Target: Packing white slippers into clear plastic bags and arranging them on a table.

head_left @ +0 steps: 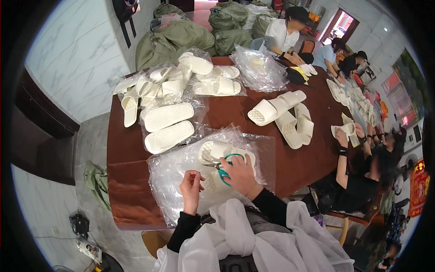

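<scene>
My right hand [240,174] is closed on a pair of scissors with teal handles [223,173], their blades pointing left. Beneath it, a pair of cream slippers [209,151] lies on a pile of clear plastic bags [170,174]; the hand partly covers the pair. To the left, my left hand [192,185] is raised over the bags with its fingers curled in toward the thumb. Whether anything small is between those fingers is hidden. Just beyond the bags, two slippers [168,116] lie sole up on clear plastic.
Bagged slippers [172,81] heap at the far left of the brown-covered table [129,181]. Loose slippers [283,111] lie right of centre, clear bags [258,68] behind. Green sacks [176,43] stand beyond. Co-workers sit along the right; one person's hand [341,137] holds a slipper.
</scene>
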A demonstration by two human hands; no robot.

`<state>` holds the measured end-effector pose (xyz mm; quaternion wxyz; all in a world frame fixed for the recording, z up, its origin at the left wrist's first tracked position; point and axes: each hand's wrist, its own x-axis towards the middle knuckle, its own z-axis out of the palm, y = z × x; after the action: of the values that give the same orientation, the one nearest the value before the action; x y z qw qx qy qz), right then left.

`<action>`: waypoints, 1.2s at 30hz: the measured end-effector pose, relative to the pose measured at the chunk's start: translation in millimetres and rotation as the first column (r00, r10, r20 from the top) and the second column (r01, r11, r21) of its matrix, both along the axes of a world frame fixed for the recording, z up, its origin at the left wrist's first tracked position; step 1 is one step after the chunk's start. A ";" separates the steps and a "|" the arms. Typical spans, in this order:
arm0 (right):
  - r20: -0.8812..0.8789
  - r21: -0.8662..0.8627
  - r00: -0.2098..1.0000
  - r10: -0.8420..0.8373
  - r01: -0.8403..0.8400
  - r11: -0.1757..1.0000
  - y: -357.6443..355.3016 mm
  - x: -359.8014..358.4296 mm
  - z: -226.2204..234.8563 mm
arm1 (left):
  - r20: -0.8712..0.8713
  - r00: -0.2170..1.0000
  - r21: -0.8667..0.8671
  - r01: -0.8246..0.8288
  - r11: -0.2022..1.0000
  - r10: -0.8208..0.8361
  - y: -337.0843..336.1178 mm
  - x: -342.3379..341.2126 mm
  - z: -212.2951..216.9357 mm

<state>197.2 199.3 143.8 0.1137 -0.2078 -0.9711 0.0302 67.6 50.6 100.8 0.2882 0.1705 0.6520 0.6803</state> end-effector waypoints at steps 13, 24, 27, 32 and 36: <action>-0.083 0.048 0.992 -0.091 0.095 0.994 21.0 13.1 -45.5 | -0.037 0.999 0.012 -0.034 0.999 0.035 -26.1 -13.8 19.3; 0.026 -0.314 0.727 -0.686 0.657 0.685 96.9 125.4 -68.0 | -0.247 0.859 0.137 -0.427 0.894 0.448 4.4 -66.2 128.4; 0.008 -0.354 0.643 -0.766 0.718 0.599 110.4 140.8 -91.5 | -0.348 0.815 0.182 -0.426 0.886 0.463 33.8 -85.3 147.4; 0.181 -0.198 0.650 -0.738 0.759 0.620 101.8 138.0 -108.8 | -0.509 0.716 0.225 -0.426 0.876 0.479 78.8 -120.9 169.4; 0.048 -0.015 0.752 -0.658 0.659 0.752 91.9 99.9 -73.7 | -0.674 0.523 0.187 -0.561 0.806 0.521 88.0 -149.1 182.9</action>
<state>297.1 291.2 70.1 0.0946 -0.5384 -0.8374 -0.0009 -81.5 138.6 283.7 -0.2008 0.1954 0.7484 0.6011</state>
